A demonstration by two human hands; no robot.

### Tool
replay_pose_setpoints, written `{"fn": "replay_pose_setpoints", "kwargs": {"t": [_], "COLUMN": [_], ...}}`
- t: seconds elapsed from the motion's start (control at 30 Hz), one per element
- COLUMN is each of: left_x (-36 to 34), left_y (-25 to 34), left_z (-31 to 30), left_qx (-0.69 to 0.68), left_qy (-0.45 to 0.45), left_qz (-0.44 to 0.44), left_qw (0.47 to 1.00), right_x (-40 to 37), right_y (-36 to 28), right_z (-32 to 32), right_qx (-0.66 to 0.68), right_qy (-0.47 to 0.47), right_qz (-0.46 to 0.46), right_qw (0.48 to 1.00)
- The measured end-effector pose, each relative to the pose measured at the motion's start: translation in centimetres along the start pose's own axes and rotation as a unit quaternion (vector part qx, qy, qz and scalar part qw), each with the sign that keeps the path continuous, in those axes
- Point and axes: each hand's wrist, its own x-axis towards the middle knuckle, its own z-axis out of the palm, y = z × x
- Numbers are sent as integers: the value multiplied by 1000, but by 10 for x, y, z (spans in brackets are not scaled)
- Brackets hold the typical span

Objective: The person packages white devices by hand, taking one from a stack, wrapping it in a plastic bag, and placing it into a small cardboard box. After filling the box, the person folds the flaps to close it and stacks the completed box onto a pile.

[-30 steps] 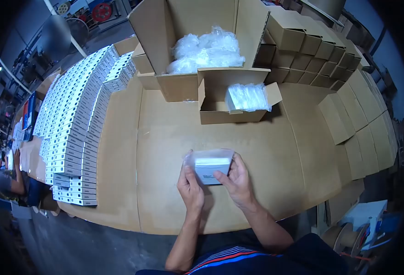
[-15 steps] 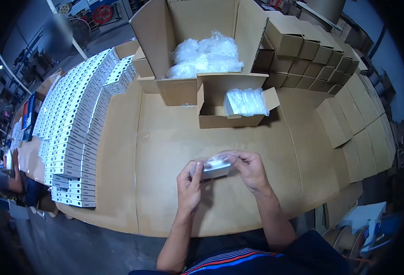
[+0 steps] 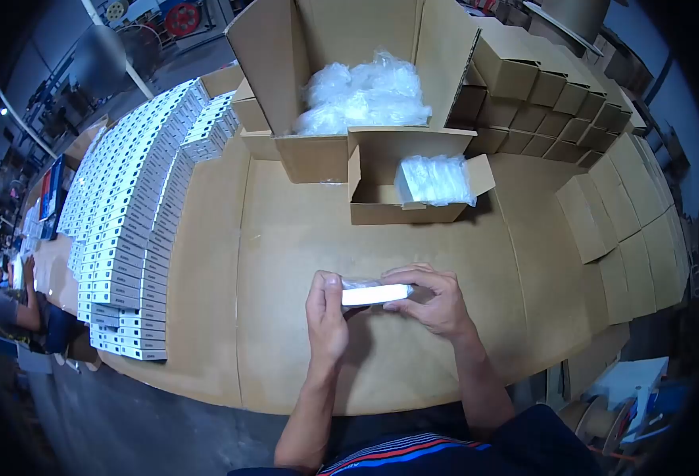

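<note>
A small white box [image 3: 376,295] is held level between both hands over the middle of the table, with clear plastic film along its far side. My left hand [image 3: 328,313] grips its left end, thumb on top. Around the right end, the fingers and thumb of my right hand [image 3: 437,300] are closed. Beyond the hands stands a small open carton [image 3: 409,214] with a row of plastic-wrapped boxes [image 3: 437,181] in its right part. Behind it, a large open carton [image 3: 314,159] holds a heap of clear plastic bags [image 3: 365,95].
Tall stacks of white boxes [image 3: 131,222] line the left of the cardboard-covered table [image 3: 286,238]. Brown cartons [image 3: 548,87] are piled at the back right, with more cartons [image 3: 635,222] along the right edge. Another person [image 3: 24,305] sits at far left.
The box has turned so its white long side faces me more brightly. My right hand has come lower and closed around the right end; the film there is less visible.
</note>
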Motion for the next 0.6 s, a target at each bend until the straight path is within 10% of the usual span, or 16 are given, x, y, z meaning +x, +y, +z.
{"fn": "replay_pose_setpoints", "kwargs": {"t": [0.17,0.3,0.6], "left_x": [-4,-6,3], "left_y": [22,36,38], "left_z": [7,4,-5], "left_qx": [12,177,180], "left_qy": [-24,-170,-181], "left_qz": [-31,121,6], "left_qw": [999,962,967], "right_x": [-4,2,19], "right_y": [2,1,-31], "right_z": [-4,-12,-32], "right_qx": [12,-44,-164], "right_qy": [19,12,-104], "right_qz": [36,-39,-161], "right_qw": [999,998,968]}}
